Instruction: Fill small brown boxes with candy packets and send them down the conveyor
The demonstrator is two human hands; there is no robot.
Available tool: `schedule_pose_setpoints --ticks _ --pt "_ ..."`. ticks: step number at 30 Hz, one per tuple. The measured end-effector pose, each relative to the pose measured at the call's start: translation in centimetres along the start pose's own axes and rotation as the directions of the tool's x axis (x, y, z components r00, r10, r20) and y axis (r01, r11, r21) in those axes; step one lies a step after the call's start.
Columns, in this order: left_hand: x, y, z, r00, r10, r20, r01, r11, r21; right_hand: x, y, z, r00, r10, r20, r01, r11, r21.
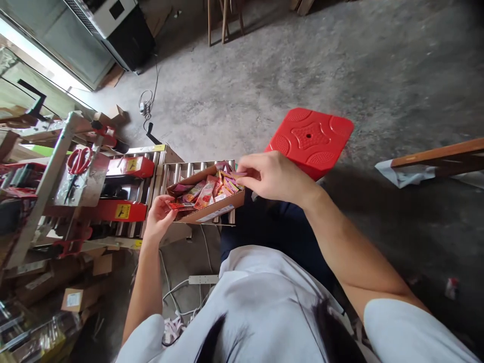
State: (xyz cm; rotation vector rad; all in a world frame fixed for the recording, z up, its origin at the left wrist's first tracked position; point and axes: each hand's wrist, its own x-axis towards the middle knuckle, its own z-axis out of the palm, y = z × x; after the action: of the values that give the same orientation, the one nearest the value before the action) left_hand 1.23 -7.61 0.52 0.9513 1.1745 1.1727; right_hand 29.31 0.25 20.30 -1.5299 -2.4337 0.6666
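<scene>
An open cardboard box (212, 212) full of small colourful sachets (206, 194), mostly red, orange and purple, sits at the end of a roller conveyor (185, 171). My left hand (159, 214) is closed on the box's left end, its fingertips and thumb beside a red sachet. At the opposite end my right hand (266, 174) reaches over the rim with thumb and fingers pinched together among the sachets. What lies between those right fingertips is hidden. A white label (216, 213) shows on the box's near side.
Past the right hand stands a red plastic stool (310, 138). A carton-sealing machine with red parts (130, 210) straddles the conveyor on the left, and red-handled scissors (79, 161) rest on it. Below are a power strip (203, 279), cables and loose cartons (77, 297).
</scene>
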Motion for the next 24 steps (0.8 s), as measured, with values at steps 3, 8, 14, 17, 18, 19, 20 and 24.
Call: schedule_pose_setpoints --ticks 3,8,14,17,18,19,20,24 --pt "0.0 -0.1 0.3 1.000 -0.005 -0.019 0.005 1.000 0.022 2.0 -4.3 1.2 0.995 -0.051 0.081 0.064 0.985 -0.163" --pt "0.5 -1.1 0.9 0.994 0.036 -0.099 -0.028 0.997 0.078 3.9 -8.2 7.5 0.906 -0.048 0.421 0.160 0.959 -0.236" --pt "0.4 -1.0 1.6 0.982 0.129 -0.138 -0.108 0.983 0.150 3.2 -1.9 4.0 0.969 -0.016 0.247 0.051 0.989 -0.137" --pt "0.4 -0.4 1.0 0.993 0.058 -0.099 -0.041 0.986 0.160 3.0 3.3 2.5 0.962 0.008 0.274 -0.041 0.992 0.117" --pt "0.4 -0.2 0.6 0.999 0.003 -0.053 0.004 0.991 0.137 3.0 4.7 2.5 0.942 -0.011 0.335 -0.072 0.969 0.236" --pt "0.4 0.1 0.2 0.999 -0.053 0.009 0.052 0.993 0.106 3.1 5.7 2.8 0.916 -0.041 0.400 -0.104 0.937 0.335" --pt "0.5 0.3 -0.2 0.993 -0.095 0.072 0.089 0.993 0.078 3.3 6.4 3.3 0.891 -0.068 0.448 -0.134 0.904 0.405" --pt "0.7 0.7 -1.1 0.989 -0.098 0.106 0.075 0.976 0.206 4.9 5.8 4.4 0.819 -0.072 0.570 -0.196 0.898 0.395"
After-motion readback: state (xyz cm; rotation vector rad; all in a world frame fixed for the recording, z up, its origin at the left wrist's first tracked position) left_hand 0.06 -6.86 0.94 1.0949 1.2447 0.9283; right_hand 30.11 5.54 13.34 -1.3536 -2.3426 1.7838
